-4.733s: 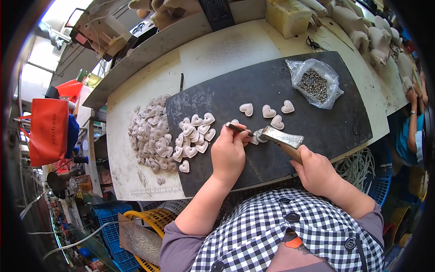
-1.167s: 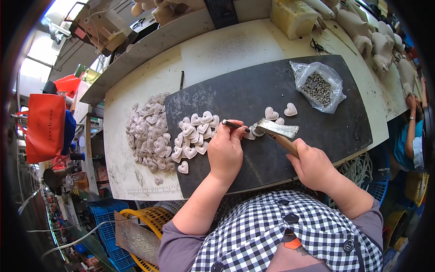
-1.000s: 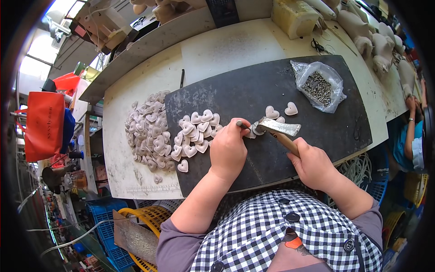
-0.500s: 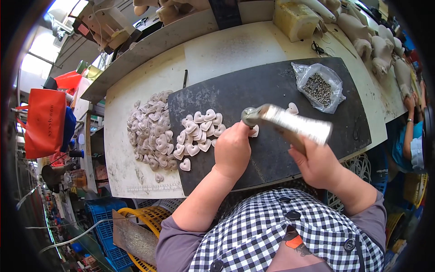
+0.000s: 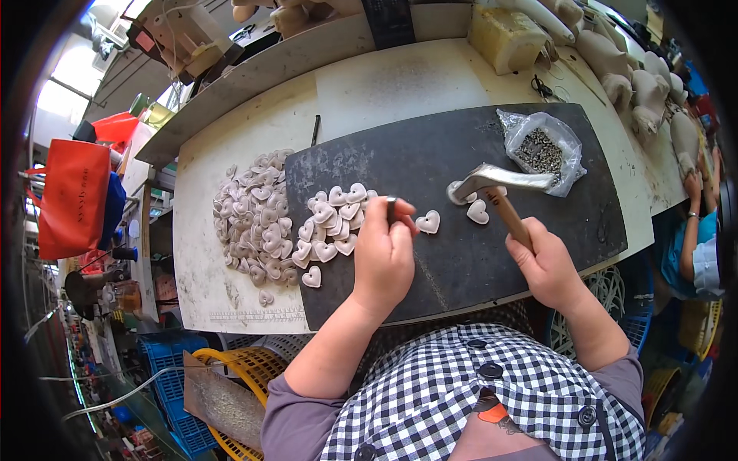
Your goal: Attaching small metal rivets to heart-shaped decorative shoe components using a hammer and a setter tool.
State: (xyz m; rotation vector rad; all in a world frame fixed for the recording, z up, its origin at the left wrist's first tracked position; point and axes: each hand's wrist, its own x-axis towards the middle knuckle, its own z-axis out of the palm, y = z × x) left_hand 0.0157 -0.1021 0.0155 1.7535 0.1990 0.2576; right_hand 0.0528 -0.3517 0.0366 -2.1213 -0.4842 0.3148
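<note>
My right hand (image 5: 550,265) is closed round the wooden handle of a hammer (image 5: 510,215); its metal head is raised over the dark mat (image 5: 453,269). A short, dark metal punch (image 5: 391,205) stands up from the closed fingers of my left hand (image 5: 384,257). Just right of that hand lies a pale padded heart (image 5: 428,222), and another heart (image 5: 477,212) lies below the hammer head. A cluster of hearts (image 5: 336,219) sits on the mat to the left of my left hand, partly hidden by it.
A large heap of hearts (image 5: 254,223) covers the table's left part. At the mat's far right is a clear plastic bag (image 5: 569,146) of small metal pieces. A black pen-like stick (image 5: 316,131) lies behind the mat. Another person's arm (image 5: 690,223) shows at far right.
My left hand has lifted and drawn slightly left, with the punch now visible in it. The hammer has swung away to the right, uncovering the hearts on the mat.
</note>
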